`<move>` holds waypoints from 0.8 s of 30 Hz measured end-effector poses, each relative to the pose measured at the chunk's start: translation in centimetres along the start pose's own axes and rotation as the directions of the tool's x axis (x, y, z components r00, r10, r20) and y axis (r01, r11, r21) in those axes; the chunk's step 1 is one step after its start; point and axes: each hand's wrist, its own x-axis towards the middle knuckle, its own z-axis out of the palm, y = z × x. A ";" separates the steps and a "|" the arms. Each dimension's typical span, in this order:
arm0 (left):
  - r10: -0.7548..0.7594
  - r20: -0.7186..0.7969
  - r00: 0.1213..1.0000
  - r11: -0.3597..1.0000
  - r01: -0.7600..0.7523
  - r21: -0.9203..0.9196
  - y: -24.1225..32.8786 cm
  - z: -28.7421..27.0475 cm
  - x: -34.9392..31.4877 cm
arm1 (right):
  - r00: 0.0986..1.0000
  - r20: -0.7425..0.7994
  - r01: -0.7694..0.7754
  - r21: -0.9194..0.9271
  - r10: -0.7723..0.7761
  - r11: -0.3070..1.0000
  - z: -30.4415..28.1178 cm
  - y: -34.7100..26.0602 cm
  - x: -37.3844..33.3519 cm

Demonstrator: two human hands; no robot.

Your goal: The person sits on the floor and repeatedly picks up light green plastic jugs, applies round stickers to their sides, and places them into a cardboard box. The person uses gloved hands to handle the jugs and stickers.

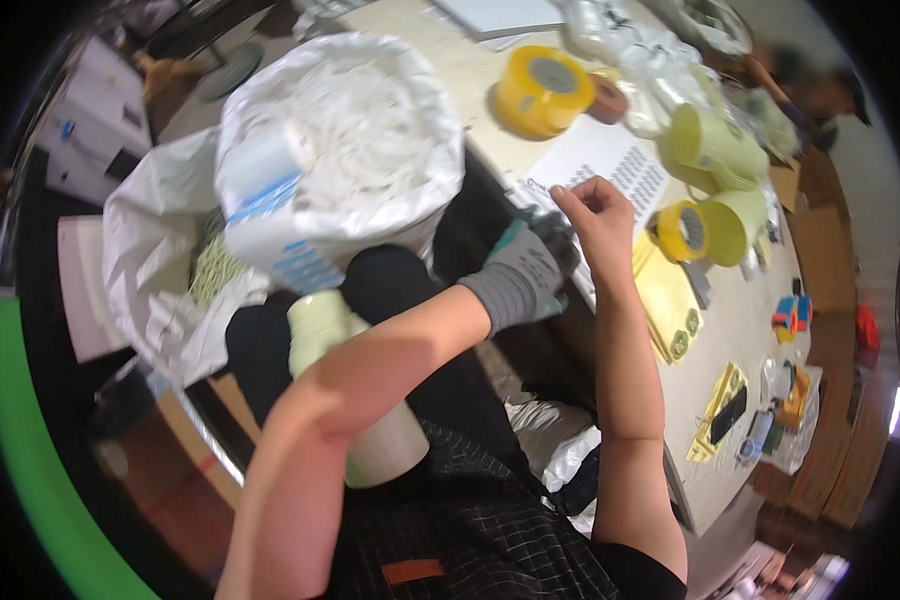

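"Two hands, a gloved left hand [525,270] and a bare right hand [602,222], meet near the table [725,325]. Gripping anything?"

"Cannot tell. Right fingers curl toward the thumb; left fingers are bent and blurred."

"Where's the printed white sheet [573,158]?"

"On the table, just beyond the right fingers. A pale green cylinder [388,455] rests in the lap [445,385], partly hidden behind the left forearm [400,345]."

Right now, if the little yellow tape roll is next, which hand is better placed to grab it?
Probably the right hand: it is bare and closer to the little yellow tape roll. The left hand, in a gray glove, is farther away, with the right forearm in between.
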 end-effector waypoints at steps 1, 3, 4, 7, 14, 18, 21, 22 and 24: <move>0.046 0.031 0.998 0.999 -0.045 -0.022 0.6 -1.8 -2.7 | 0.998 0.055 -0.029 0.049 0.026 0.998 1.2 -1.3 -1.8; 0.098 -0.034 0.995 0.987 -0.101 -0.125 1.9 -4.2 -9.2 | 0.977 0.209 -0.067 0.082 0.049 0.994 3.5 -2.4 -4.9; 0.103 -0.137 0.985 0.973 -0.128 -0.194 2.4 -4.5 -12.9 | 0.958 0.271 -0.134 0.113 0.099 0.985 4.5 -3.1 -6.6; -0.155 -0.561 0.813 0.974 0.031 -0.225 3.1 -4.3 -22.8 | 0.882 0.467 -0.182 0.212 0.064 0.960 6.5 -2.2 -10.5; -0.638 -0.584 0.503 0.750 0.578 -0.322 6.7 0.6 -34.2 | 0.675 0.733 -0.218 0.100 0.076 0.971 13.2 -4.9 -17.0; -0.619 -0.630 0.469 0.776 0.490 -0.398 7.6 2.4 -34.8 | 0.657 0.749 -0.149 0.011 0.091 0.989 14.3 -5.5 -18.2; -0.627 -0.644 0.438 0.773 0.455 -0.443 7.5 3.2 -35.0 | 0.659 0.745 -0.110 -0.040 0.103 0.993 14.7 -6.0 -18.4; -0.618 -0.651 0.440 0.780 0.446 -0.439 7.5 3.0 -34.9 | 0.665 0.740 -0.096 -0.054 0.104 0.994 14.8 -6.1 -18.5; -0.610 -0.660 0.439 0.786 0.440 -0.434 7.5 3.2 -34.8 | 0.670 0.734 -0.065 -0.091 0.111 0.994 15.0 -6.2 -18.6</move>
